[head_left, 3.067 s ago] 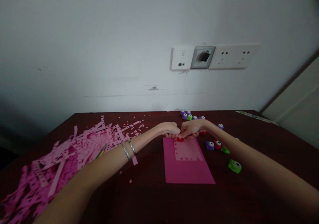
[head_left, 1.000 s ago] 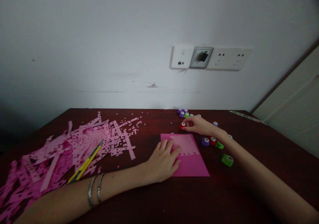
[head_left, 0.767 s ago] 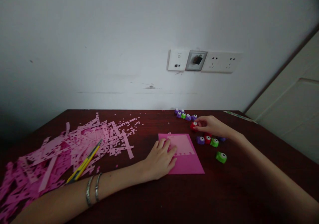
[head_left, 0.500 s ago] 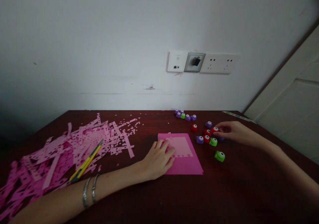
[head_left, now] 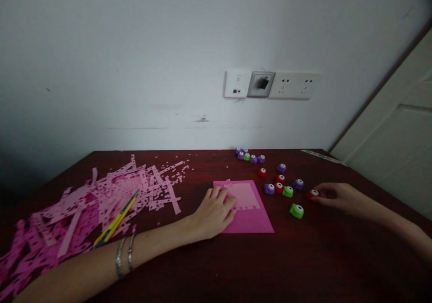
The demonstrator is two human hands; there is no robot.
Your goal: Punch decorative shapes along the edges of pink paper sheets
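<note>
2 bare hands are at the desk [head_left: 216, 267]. The left hand [head_left: 213, 214] lies palm down with its fingers loosely spread, released and gripping nothing, over the left part of 2 pink sheets: 1 pale sheet [head_left: 248, 196] on top of 1 dark sheet [head_left: 252, 225]. Notches run along the near edge of the pale sheet. 2 bracelets [head_left: 130, 251] circle the left wrist.

The fingers of the right hand [head_left: 342, 196] are grasping 1 red punch [head_left: 312, 195], to the right of all the others; whether it touches the desk I cannot tell.

There are 15 punches altogether: 8 purple, 4 red, 3 green. A back group [head_left: 247, 157] near the wall has 6, of which 5 are purple and 1 is green. Another 8 lie between that group and the right hand: 3 purple, 3 red, 2 green. Of these, 1 green punch [head_left: 296, 211] sits nearest the front.

At the left is 1 heap of pink scraps [head_left: 67, 217], too many to count, with 1 yellow cutter [head_left: 116, 221] lying across its near side, just beyond the left forearm.
</note>
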